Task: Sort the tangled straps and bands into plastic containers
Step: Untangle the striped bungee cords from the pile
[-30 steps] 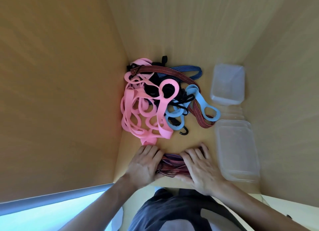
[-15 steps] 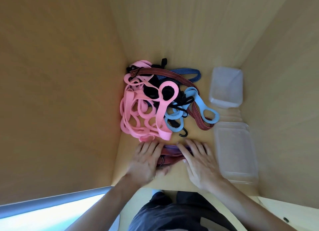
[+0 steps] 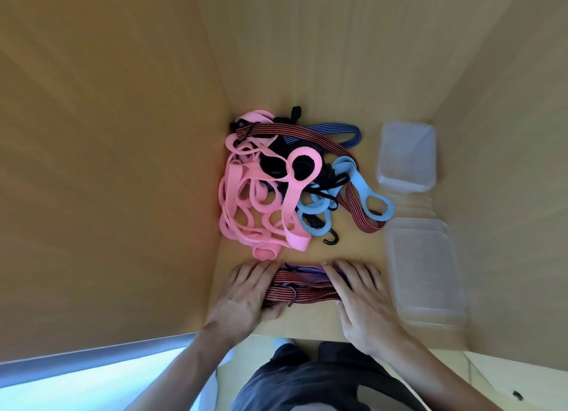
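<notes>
Head view: cords (image 3: 302, 287) lie between left hand (image 3: 246, 290) and right hand (image 3: 362, 300), both flat, fingers straight, pressing their ends.

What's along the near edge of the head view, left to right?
Left hand → striped cord bundle → right hand → large clear container.
</notes>
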The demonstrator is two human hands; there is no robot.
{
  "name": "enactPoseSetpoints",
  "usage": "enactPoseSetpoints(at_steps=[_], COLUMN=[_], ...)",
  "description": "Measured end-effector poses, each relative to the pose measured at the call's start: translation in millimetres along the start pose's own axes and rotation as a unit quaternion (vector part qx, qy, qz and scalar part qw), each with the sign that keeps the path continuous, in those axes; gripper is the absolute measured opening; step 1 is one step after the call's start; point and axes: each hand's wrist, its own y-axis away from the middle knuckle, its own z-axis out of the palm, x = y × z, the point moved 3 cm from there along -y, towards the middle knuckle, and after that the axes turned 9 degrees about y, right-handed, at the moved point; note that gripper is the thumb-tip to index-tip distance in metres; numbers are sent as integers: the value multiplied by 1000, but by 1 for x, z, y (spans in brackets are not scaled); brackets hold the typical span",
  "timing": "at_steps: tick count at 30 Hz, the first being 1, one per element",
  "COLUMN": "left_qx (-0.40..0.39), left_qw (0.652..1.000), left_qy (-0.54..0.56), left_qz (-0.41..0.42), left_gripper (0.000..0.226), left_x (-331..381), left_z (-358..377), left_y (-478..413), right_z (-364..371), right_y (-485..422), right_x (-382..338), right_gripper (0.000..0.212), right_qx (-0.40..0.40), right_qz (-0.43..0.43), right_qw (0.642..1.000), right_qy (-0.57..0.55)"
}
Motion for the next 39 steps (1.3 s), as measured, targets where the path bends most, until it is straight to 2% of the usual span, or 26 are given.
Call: enactPoseSetpoints(at_steps=[7,13,19,21,23,25,28,30,34,39], left_qx=[-30,22,-17,-18,-2,22,45,63,96,121], left_qw=[998,999,997,996,995,992,985,979,968,955], left_qy=[49,50,62,67,75,95,115,131,158,194], left_qz=[-8,-4,-42,-48,-58,-80,-123,-143,-167,-191], left_gripper=[78,75,105,109,107,102,96,90,83,71], left_x=[7,15,21,24,28,31,33,32,29,29], left_z=[-9,-20,-27,-32,-39,-45,-56,-63,-72,-76], left_y=[-6,1,0,-2,-7,-13,-20,-22,-22,-16], right_z=[-5,-13,-23,-33,-45,-54,-61,-61,-46,-37], right_y=[6,6,9,6,-1,-14,-44,-67,-105,-118], right_x=[8,16,25,29,34,42,53,56,57,67], right_gripper=[79,98,104,94,76,56,42,36,38,27], right_qx=[-5,-19,-19,15,74,137,174,166,54,25], right_qz=[15,35,39,46,60,88,147,168,195,227], right_qw=[1000,999,997,994,988,980,969,970,978,970], right_qy=[-5,-28,-69,-102,-120,-118,-92,-61,53,79])
